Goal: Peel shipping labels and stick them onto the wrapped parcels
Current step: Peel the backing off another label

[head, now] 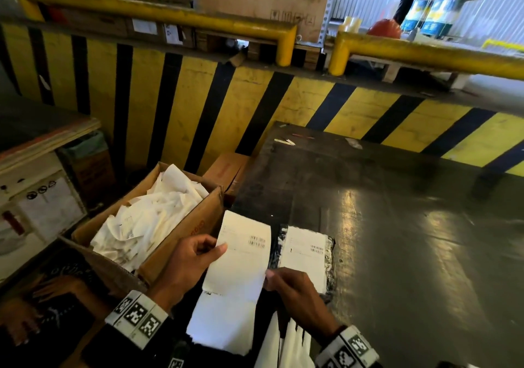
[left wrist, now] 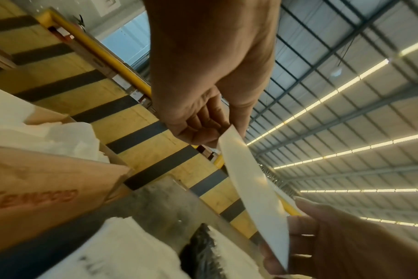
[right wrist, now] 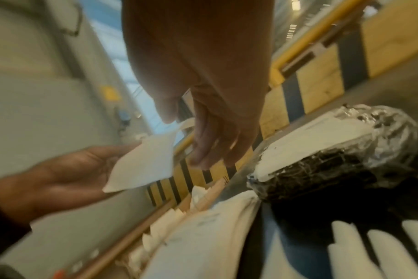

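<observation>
Warehouse dock, yellow-black striped barrier [head: 175, 107] behind dark desk [head: 397, 240]. Left hand [head: 188, 262] pinching left edge of shipping label strip [head: 241, 257], thumb on top, fingers curled underneath. Right hand [head: 297, 291] pinching right edge of same strip, lower down. Strip held above near-left desk corner, barcode face up, blank segment hanging toward near side. Black wrapped parcel [head: 330, 257] flat on desk just right of strip, already carrying stuck label [head: 304, 250]. Open cardboard box [head: 198, 226] left of desk, full of crumpled white backing paper [head: 147, 223]. Right wrist view blurred; grip there unclear in detail.
</observation>
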Demonstrator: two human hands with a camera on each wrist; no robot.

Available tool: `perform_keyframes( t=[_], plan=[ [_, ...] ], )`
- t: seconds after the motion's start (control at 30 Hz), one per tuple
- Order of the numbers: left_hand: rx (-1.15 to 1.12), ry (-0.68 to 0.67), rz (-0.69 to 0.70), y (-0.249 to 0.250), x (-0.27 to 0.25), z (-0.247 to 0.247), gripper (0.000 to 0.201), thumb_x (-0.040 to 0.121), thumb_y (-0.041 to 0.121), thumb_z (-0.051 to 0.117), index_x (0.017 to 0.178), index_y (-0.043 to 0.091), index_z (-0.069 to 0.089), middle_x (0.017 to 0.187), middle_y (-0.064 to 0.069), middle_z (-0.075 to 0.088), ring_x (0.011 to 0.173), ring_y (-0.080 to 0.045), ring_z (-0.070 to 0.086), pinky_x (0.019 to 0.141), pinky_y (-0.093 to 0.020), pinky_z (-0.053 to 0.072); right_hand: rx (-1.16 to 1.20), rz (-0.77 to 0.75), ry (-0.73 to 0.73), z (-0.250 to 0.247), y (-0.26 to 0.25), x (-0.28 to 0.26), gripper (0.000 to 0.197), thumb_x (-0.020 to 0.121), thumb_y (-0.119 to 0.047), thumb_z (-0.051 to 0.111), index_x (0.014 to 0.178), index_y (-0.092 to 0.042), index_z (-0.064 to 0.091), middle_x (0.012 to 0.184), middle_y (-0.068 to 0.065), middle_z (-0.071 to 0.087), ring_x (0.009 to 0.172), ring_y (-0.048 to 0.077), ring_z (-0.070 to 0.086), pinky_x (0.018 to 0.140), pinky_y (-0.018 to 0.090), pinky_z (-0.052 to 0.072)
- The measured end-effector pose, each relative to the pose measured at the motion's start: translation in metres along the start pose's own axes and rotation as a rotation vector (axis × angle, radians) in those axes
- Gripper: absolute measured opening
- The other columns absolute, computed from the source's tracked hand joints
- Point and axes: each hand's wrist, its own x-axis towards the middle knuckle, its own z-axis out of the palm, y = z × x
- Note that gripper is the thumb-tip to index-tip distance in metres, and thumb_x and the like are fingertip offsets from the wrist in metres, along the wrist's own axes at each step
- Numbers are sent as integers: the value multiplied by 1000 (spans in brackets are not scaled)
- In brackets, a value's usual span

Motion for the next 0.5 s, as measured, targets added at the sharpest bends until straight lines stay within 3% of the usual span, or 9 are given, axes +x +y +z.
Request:
perform_keyframes(
  t=[0.07, 0.13, 0.27, 0.37, 0.5],
  plan=[
    [-55, 1, -13, 12, 1, 8, 9, 82, 9, 68, 75, 4, 68, 74, -5, 75, 61, -12, 69, 52, -16, 50, 103, 14, -39, -4, -9, -6, 31, 92, -27, 57, 73, -5, 67, 68, 6, 67, 52, 3, 58, 52, 14, 42],
    [-82, -15, -23, 20, 3, 13, 8, 83, 11, 67, 80, 4, 68, 77, -3, 75, 64, -13, 70, 53, -17, 51, 135, 6, -19, -9, -16, -15, 21, 91, -17, 60, 74, -9, 69, 66, 2, 67, 57, 9, 61, 55, 20, 46],
    [-121, -37, -50, 27, 7, 19, 10, 83, 14, 67, 85, 4, 68, 81, -4, 75, 68, -16, 71, 57, -24, 56, 210, 45, 13, -16, -26, -33, 12, 87, -10, 63, 81, -2, 70, 73, 10, 72, 69, 22, 67, 64, 31, 52],
    [-152, -53, -55, 29, 7, 23, 9, 83, 12, 67, 84, 3, 67, 79, -5, 75, 64, -15, 70, 55, -21, 56, 221, 49, 13, -20, -34, -43, 10, 86, -11, 65, 80, -5, 71, 76, 17, 72, 68, 33, 63, 67, 46, 53],
    [-174, -59, -57, 28, 10, 27, 13, 82, 13, 68, 86, 1, 68, 82, -9, 75, 68, -20, 69, 58, -25, 57, 227, 47, 6, -22, -43, -49, 7, 83, -9, 67, 82, -2, 70, 77, 20, 71, 66, 36, 61, 68, 55, 52]
  ],
)
